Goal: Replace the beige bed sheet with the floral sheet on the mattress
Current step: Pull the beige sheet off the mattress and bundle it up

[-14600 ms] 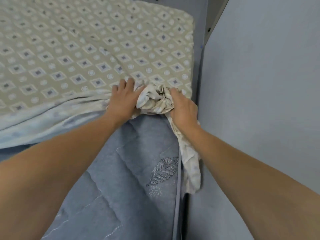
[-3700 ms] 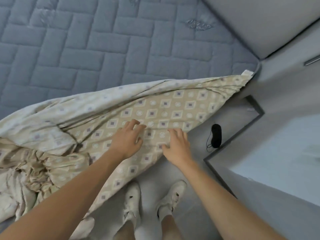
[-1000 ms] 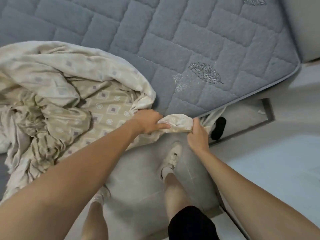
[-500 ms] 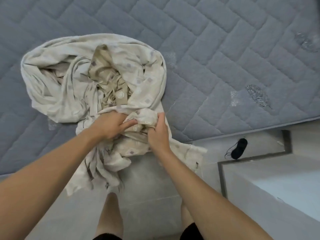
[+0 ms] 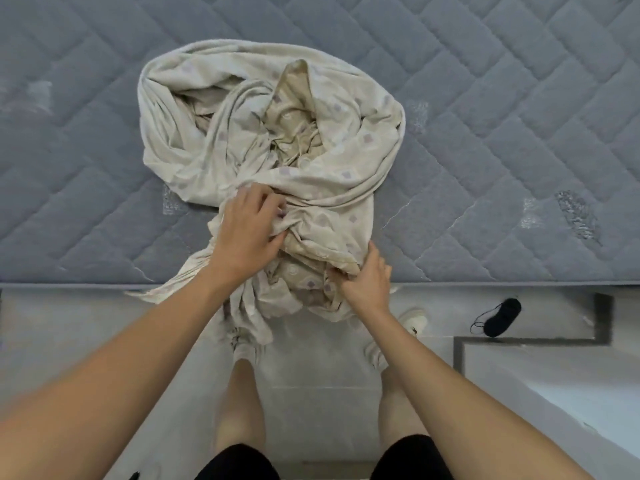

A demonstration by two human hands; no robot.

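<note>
Our left hand lies on top of the bunched beige bed sheet, fingers curled into the cloth and thumb pressed against a fold, so it grips a gathered ridge of fabric. Just to the right of those fingers and a little nearer to us, our right hand pinches the lower edge of the same bundle, thumb and fingers closed on a creased hem at the mattress border.

Beyond the fingertips of both hands, the sheet rises in a rumpled heap. Its paler underside wraps round the outside, and the tan patterned face with small lilac squares and circles shows in the hollow at the middle. Below our left wrist, a tail of the sheet spills over the mattress edge and hangs down towards the floor, covering our left foot.

Under and all round the heap we see the bare grey quilted mattress, stitched in a herringbone pattern, with a silvery leaf motif well to the right of our right hand.

On the pale floor, our right shoe shows just beside our right forearm. Further right lies a black sleep mask with its thin strap, next to a dark-edged step.
</note>
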